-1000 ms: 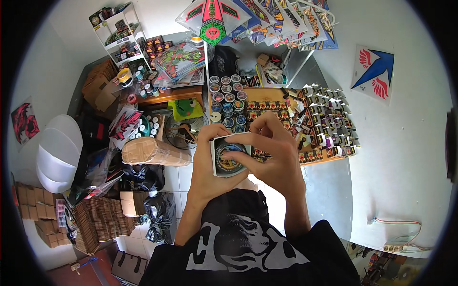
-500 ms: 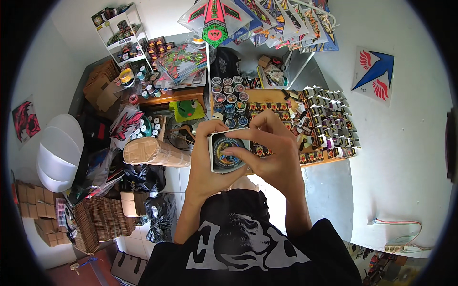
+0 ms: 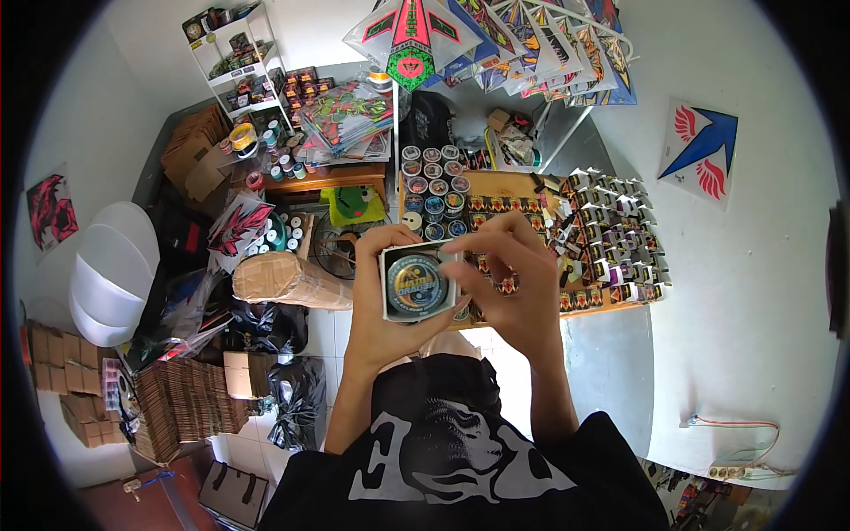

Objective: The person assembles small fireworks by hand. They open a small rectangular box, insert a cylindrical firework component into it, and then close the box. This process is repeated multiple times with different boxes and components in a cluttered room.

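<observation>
My left hand (image 3: 375, 305) is wrapped round a small square box (image 3: 385, 281), its open top turned up toward me. Inside the box sits a round spool-like piece (image 3: 417, 285) with a dark teal and gold label on its face. At the box's right edge is my right hand (image 3: 513, 279), its thumb and forefinger curved with a gap between their tips. Those fingertips are slightly blurred, and I see nothing held in them.
Beyond my hands, the wooden table (image 3: 500, 183) bears rows of round labelled spools (image 3: 434, 186), small flat dark cartons (image 3: 505, 221) and many open boxes (image 3: 620, 226). Kites (image 3: 412, 40) hang above. To the left are a paper-wrapped bundle (image 3: 288, 279) and black bags (image 3: 297, 398).
My right thumb and fingers have drawn back from the round piece to the box's right edge. The box has shifted slightly left, and the label appears turned.
</observation>
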Demonstrator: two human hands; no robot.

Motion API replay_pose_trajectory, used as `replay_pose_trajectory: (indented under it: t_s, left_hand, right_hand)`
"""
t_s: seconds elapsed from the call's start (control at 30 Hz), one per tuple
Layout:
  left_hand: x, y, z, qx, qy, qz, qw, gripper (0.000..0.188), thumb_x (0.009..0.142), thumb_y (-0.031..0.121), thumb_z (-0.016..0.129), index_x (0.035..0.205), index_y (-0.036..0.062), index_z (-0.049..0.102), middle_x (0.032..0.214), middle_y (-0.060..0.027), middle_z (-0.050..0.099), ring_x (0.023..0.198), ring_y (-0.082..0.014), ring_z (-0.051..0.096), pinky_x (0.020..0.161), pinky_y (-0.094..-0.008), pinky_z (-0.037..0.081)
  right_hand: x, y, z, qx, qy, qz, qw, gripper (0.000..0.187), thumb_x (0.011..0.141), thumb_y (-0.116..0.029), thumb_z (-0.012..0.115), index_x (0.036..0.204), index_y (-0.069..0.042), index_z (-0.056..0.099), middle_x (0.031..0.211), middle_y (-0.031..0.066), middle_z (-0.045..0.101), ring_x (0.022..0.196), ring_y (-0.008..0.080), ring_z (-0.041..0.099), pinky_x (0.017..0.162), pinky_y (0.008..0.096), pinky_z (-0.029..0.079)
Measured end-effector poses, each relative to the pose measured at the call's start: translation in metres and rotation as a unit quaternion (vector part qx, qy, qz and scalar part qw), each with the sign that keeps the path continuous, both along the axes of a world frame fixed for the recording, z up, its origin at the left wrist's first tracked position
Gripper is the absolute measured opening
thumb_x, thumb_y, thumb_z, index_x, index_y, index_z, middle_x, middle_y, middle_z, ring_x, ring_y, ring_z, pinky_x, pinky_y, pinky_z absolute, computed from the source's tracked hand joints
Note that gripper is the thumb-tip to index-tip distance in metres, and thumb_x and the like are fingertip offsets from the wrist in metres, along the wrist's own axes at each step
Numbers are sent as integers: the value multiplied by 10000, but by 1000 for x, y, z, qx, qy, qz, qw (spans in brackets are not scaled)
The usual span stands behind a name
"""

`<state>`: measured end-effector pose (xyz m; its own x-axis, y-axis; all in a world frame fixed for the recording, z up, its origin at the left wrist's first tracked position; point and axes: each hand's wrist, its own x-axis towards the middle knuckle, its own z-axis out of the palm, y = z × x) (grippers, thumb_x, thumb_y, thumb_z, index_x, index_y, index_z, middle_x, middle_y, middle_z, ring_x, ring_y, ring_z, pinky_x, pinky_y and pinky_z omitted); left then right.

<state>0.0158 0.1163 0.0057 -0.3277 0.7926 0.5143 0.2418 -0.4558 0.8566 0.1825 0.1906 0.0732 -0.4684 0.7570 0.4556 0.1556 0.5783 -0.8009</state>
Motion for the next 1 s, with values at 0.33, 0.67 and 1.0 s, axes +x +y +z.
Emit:
replay_pose_trajectory:
  t_s: [0.33, 0.67, 1.0]
  left_hand:
    - [-5, 1, -5, 14, 2, -36, 999, 946, 666, 184, 1047, 1345, 55, 402, 1268, -123, 496, 1213, -214, 563, 1065, -363, 510]
    - [-7, 1, -7, -40, 135, -30, 990, 1065, 583, 175, 1087, 1384, 69, 394, 1338, -131, 495, 1252, -246, 568, 1078, -396, 505]
    - [-22, 1, -31, 66, 10, -48, 997, 923, 677, 97, 1027, 1396, 81, 449, 1495, -217, 501, 1418, -350, 540, 1179, -540, 471]
  right_hand:
    - [0, 3, -65, -262, 146, 91, 950, 379, 1060, -34, 642, 1438, -23, 629, 1155, 42, 658, 946, 82, 650, 835, 267, 543]
    - [0, -1, -43, -423, 108, 172, 883, 843, 942, -151, 789, 1674, -108, 372, 1414, 171, 612, 1306, 239, 626, 1108, 383, 499]
    - [8, 6, -40, -441, 181, 157, 865, 1043, 858, -159, 895, 1706, -89, 291, 1473, 192, 559, 1352, 289, 604, 1145, 436, 491]
